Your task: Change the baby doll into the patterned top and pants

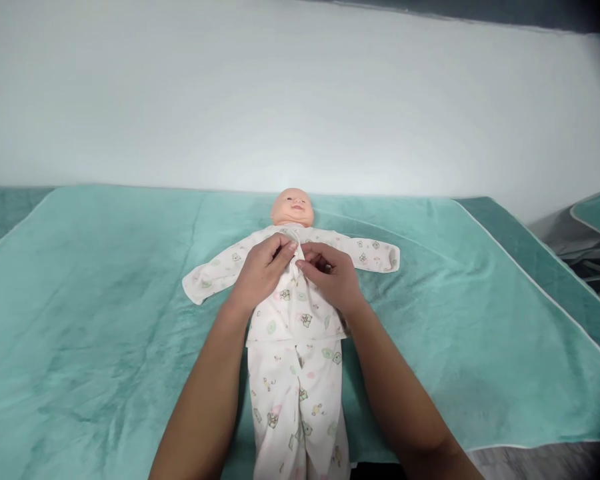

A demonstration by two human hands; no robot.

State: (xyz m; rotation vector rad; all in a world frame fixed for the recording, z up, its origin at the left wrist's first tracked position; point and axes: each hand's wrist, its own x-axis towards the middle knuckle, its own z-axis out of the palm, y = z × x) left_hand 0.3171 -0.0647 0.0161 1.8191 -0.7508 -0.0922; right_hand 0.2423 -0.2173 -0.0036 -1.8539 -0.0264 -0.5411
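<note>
A baby doll (293,207) lies on its back on a teal towel (105,300), head away from me, arms spread. It wears a white printed shirt (295,310) and matching trousers (297,407). My left hand (263,270) and my right hand (333,273) meet on the doll's chest. Both pinch the front edges of the shirt near the collar, fingers closed on the cloth.
The towel covers a flat surface against a white wall (300,100). At the far right lies another teal cloth (597,217) over grey folded fabric (590,267). The towel's near right edge shows bare floor (545,463) below it.
</note>
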